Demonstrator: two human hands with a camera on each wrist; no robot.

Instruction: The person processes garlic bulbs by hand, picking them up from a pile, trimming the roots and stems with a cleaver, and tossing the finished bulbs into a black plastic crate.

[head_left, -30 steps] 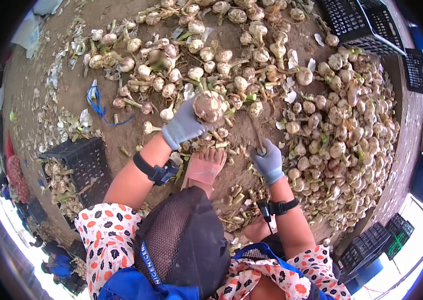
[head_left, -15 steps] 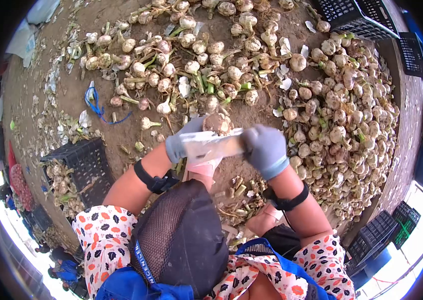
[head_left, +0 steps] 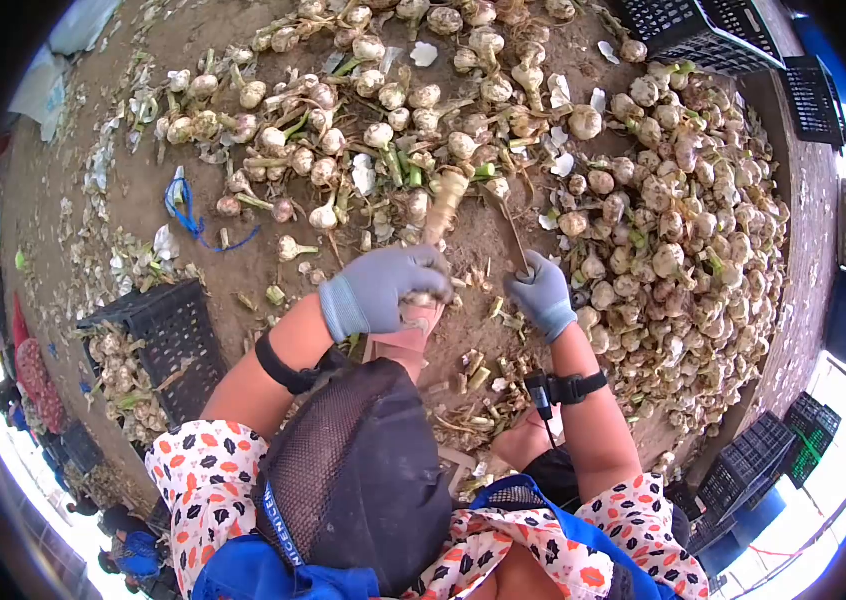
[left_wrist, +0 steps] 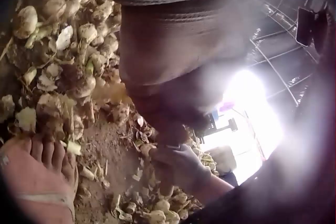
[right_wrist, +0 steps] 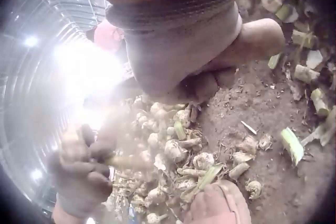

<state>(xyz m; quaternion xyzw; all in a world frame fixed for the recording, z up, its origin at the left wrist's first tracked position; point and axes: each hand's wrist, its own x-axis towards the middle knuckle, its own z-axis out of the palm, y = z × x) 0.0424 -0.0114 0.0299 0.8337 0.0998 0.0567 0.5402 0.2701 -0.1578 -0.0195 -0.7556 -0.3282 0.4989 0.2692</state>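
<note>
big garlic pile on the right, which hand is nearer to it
Right. The right hand is just left of the pile; the left hand is farther left.

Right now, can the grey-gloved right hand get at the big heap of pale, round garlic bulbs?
Probably yes: the right hand is near the heap, with nothing visible between. But its grip holds a long, thin, brownish blade, likely hindering picking.

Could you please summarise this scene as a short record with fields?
Left hand: grey-gloved, fingers curled; whether it grips the blurred garlic piece beyond is unclear
Right hand: grey-gloved, holds a knife
Ahead: scattered garlic, many with stalks
Right side: large garlic pile
Left side: black crate with garlic
</note>
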